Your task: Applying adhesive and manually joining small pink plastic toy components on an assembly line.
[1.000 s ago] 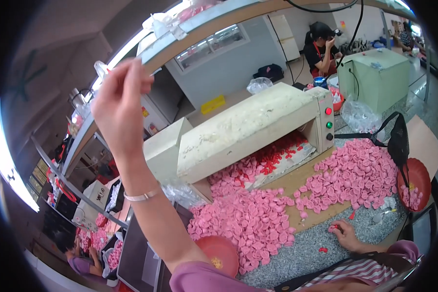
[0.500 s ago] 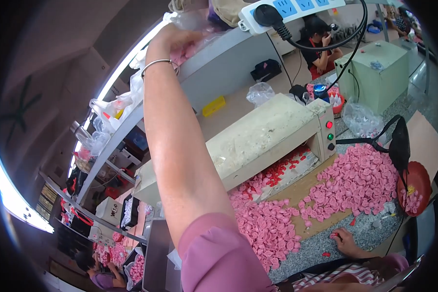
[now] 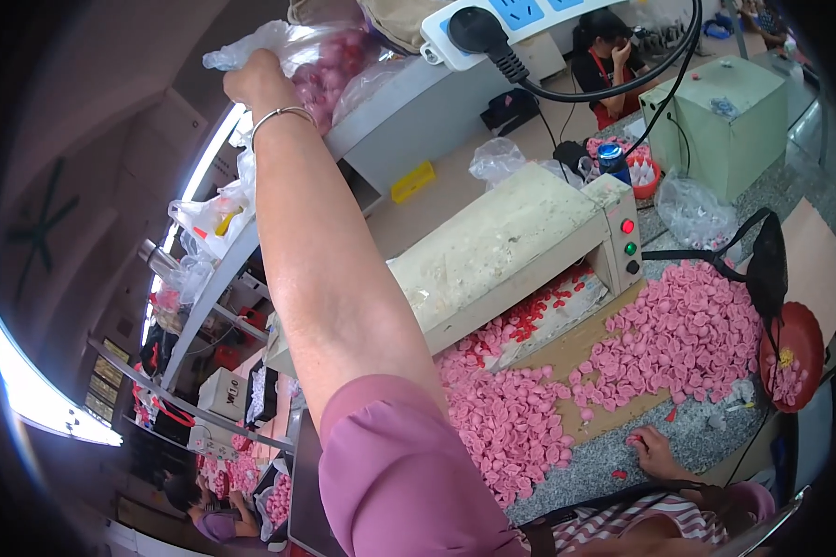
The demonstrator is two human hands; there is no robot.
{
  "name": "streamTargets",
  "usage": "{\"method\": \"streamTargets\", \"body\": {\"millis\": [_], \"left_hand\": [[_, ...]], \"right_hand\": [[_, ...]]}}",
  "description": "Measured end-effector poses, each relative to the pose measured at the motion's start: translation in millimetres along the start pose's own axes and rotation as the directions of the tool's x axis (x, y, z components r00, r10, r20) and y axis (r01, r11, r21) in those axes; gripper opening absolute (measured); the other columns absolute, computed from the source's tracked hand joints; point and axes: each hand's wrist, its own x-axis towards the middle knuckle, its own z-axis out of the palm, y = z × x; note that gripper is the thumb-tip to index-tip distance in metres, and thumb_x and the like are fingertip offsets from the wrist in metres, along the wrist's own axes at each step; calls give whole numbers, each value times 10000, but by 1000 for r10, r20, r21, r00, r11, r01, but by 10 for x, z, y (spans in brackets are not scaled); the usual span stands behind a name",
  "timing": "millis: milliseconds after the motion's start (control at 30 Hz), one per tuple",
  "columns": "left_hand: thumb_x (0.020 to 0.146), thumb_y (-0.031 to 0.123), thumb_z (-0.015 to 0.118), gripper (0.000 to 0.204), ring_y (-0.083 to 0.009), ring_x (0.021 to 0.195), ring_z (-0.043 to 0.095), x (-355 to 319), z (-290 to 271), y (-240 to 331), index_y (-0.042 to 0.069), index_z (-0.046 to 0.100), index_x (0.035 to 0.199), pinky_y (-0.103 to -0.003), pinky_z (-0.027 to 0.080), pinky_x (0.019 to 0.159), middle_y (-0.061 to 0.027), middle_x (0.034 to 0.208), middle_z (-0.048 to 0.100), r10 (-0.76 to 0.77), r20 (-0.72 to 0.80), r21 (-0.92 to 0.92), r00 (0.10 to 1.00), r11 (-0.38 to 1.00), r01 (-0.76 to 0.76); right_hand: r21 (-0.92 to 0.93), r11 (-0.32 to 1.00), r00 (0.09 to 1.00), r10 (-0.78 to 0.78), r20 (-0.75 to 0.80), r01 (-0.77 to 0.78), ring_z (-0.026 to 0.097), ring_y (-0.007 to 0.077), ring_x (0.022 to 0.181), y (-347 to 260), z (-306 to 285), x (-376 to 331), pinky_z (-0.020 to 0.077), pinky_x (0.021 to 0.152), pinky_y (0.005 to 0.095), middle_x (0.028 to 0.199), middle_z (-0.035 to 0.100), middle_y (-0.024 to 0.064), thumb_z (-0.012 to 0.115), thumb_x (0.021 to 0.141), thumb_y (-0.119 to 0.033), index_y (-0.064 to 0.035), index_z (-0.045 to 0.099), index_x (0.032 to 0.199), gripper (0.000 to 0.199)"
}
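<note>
My left arm reaches up to the raised shelf. My left hand (image 3: pixel 255 82) is closed around the gathered edge of a clear plastic bag (image 3: pixel 330 74) with pink pieces in it. Low on the right, my right hand (image 3: pixel 657 453) is by the grey speckled worktop's edge. Its fingertips are pinched on a small pink-red piece (image 3: pixel 633 440), seen only in part. Beside that hand lies a small red piece (image 3: pixel 620 474). Heaps of pink petal-shaped pieces (image 3: pixel 506 432) spread over the table ahead of it.
A cream machine (image 3: pixel 502 246) with lit buttons spans the worktop, red pieces on its bed. A power strip (image 3: pixel 492 28) and black cable hang close above. A red bowl (image 3: pixel 816 353) sits at right. Beyond are a green box (image 3: pixel 715 130) and a person (image 3: pixel 604 70); another works lower left.
My left hand has moved left and pulled up the bag's edge, so more of the bag and its pink pieces show. My right hand stays near the same spot.
</note>
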Motion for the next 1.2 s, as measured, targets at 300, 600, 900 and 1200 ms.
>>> {"method": "streamTargets", "body": {"millis": [300, 600, 900, 1200], "left_hand": [[757, 88, 648, 329, -268, 907, 627, 406, 21, -331, -40, 601, 1057, -319, 477, 796, -150, 1027, 639, 230, -38, 233, 972, 948, -215], [784, 86, 612, 309, -251, 905, 620, -21, -1088, -568, -35, 587, 1068, -321, 484, 807, -135, 1032, 623, 255, -10, 239, 967, 939, -246], [812, 83, 576, 290, -234, 903, 613, -1319, -3631, -952, -31, 574, 1078, -323, 491, 817, -121, 1037, 607, 82, -164, 463, 983, 886, 3], [839, 81, 540, 273, -216, 901, 607, -1907, -5306, 92, -27, 560, 1089, -326, 498, 827, -106, 1043, 591, 303, -217, 604, 928, 788, -116]], "right_hand": [[25, 999, 1000, -24, -5, 24, 585, 312, 734, 32, 16, 28, 476, 635, 346, 860, 568, 148, 571, 793, 28, -3, 569, 945, 155], [18, 1000, 992, -14, 124, 12, 585, 322, 732, 249, 34, -144, 477, 632, 348, 865, 566, 153, 557, 798, 35, -2, 564, 945, 151], [-37, 997, 985, 71, 156, -66, 586, 282, 792, 228, 149, -67, 467, 717, 312, 900, 564, 148, 526, 839, 38, 10, 556, 985, 152], [0, 996, 976, 93, 196, -95, 556, 190, 864, 360, 285, -252, 436, 805, 281, 926, 570, 108, 488, 899, -17, 20, 545, 1012, 132]]}}
